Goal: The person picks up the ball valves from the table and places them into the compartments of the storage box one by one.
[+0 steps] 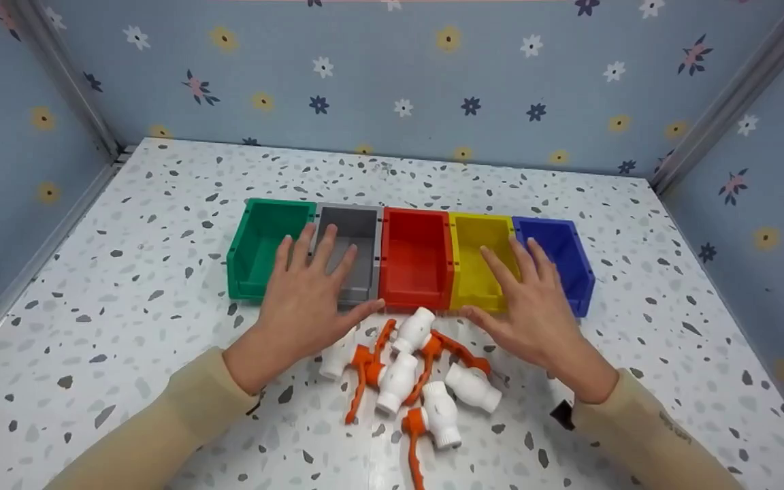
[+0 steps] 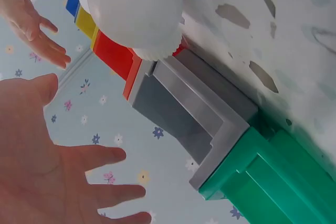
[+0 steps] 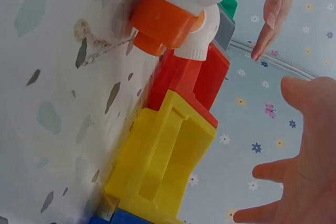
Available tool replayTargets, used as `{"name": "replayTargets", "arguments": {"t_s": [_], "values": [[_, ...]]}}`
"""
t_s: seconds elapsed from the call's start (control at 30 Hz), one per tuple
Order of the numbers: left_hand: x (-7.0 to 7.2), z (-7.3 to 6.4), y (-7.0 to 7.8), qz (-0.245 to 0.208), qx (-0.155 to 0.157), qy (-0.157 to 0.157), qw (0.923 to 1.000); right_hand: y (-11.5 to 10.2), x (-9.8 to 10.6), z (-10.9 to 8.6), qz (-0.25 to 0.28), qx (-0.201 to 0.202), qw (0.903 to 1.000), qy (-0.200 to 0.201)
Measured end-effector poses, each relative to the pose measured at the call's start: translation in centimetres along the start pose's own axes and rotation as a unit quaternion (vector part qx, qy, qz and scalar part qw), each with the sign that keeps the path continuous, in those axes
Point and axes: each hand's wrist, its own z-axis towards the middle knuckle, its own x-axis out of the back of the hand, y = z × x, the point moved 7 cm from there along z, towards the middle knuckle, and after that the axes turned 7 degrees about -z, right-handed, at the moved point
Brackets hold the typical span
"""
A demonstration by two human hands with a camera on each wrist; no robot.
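My left hand [image 1: 302, 305] hovers with spread fingers in front of the green bin [image 1: 242, 289] and the grey bin [image 1: 358, 296], overlapping both in the head view. Fingers also apart, my right hand [image 1: 540, 318] is held before the yellow bin [image 1: 480, 299] and the blue bin [image 1: 584, 292]. Neither hand holds anything. Between the wrists lies a loose pile of several white plastic ball valves [image 1: 399, 382] with orange lever handles [image 1: 416, 449]. In the left wrist view a white valve body [image 2: 134, 9] looms close, and the right wrist view shows an orange valve part [image 3: 163, 22].
A red bin [image 1: 416, 299] sits mid-row, side by side with the others, on a white speckled table [image 1: 392, 173]. Flower-patterned panels [image 1: 378, 75] enclose the back and both sides. A small black patch [image 1: 562, 414] shows near the right wrist.
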Motion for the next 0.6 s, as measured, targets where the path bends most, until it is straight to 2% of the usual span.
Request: {"name": "replayTargets", "arguments": {"t_s": [0.2,0.37,0.6], "values": [[0.4,0.0,-0.3,-0.003,-0.01,0.007,0.9999,0.1,-0.4,0.0,0.04,-0.008,0.999,-0.016],[0.9,0.0,-1.1,-0.008,-0.015,0.023,0.9996,0.1,-0.4,0.0,0.068,-0.011,0.9975,-0.016],[2.0,0.0,-2.9,-0.024,-0.019,0.071,0.997,0.2,-0.3,0.0,0.099,-0.014,0.995,-0.008]]}}
